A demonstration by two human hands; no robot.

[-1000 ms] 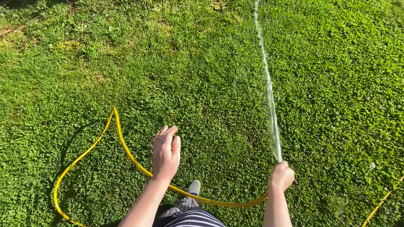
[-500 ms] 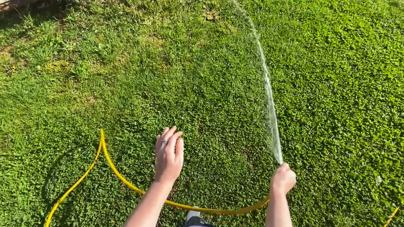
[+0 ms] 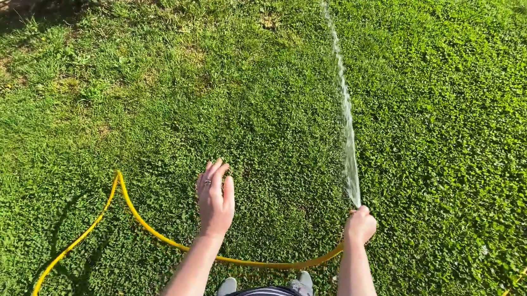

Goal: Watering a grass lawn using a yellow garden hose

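One view, from the head, is all I have. My right hand is closed around the end of the yellow hose, sending a water jet far across the lawn. My left hand hovers spread and empty. The hose loops near my shoes, so I judge a step could snag it and jerk the jet aside.

Counted on the lawn: one yellow hose, one water jet, two hands, two shoes.
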